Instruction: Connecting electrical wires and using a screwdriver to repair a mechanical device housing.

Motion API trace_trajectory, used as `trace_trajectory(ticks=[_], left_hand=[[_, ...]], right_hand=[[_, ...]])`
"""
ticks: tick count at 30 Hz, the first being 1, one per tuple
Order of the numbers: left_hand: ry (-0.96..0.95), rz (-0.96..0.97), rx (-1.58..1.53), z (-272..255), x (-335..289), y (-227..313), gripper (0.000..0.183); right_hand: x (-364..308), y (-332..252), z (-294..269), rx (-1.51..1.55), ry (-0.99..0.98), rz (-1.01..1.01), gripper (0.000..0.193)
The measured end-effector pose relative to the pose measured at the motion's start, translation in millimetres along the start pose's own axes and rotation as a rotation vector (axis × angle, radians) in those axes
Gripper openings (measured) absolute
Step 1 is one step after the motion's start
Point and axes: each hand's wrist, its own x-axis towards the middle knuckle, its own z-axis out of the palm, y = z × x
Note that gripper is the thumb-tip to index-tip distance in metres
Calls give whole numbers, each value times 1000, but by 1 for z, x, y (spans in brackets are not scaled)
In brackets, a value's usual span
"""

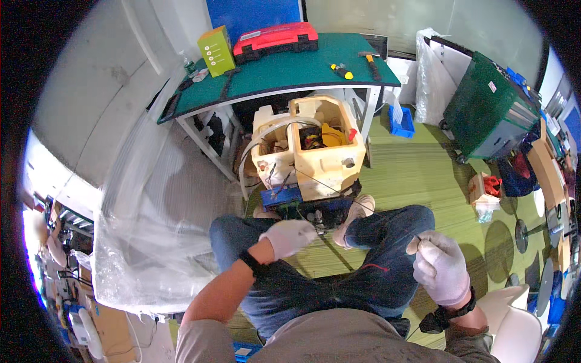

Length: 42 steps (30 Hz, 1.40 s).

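Both my hands wear white gloves. My right hand [440, 266], raised over my right knee, pinches the end of a thin dark cable [387, 219]. From there the cable slants up and left toward a cream plastic machine housing [330, 175]. Between my knees, my left hand [290, 238] is closed beside small metal parts at the housing's foot; what its fingers hold, if anything, is hidden. Inside the housing's open top sit a yellow part [333, 136] and tangled wires [310, 139]. A pale hose [284, 123] arches over its left compartment.
Behind the housing stands a green-topped table [266, 75] bearing a red toolbox [275, 41], a green box [216, 51], a hammer [370, 63] and a yellow-black tool [342, 71]. A blue bin [401, 123] and dark green cabinet [490, 112] are to the right; plastic-wrapped goods [157, 242] are left.
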Motion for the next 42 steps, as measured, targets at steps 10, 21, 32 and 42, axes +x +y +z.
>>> trace_trajectory(ticks=[10,21,32,42], left_hand=[[-312,53,579,61,43,-20,80],[-161,-12,275,11,68,13,29],[-464,49,223,30,72,-17,48],[452,454,111,-62,35,80,18]], right_hand=[[9,-28,-28,260,7,-181,21],[14,-51,-63,196,-149,-392,23],[53,-87,-77,385,-89,-461,25],[15,-69,-85,159,-167,-707,28]])
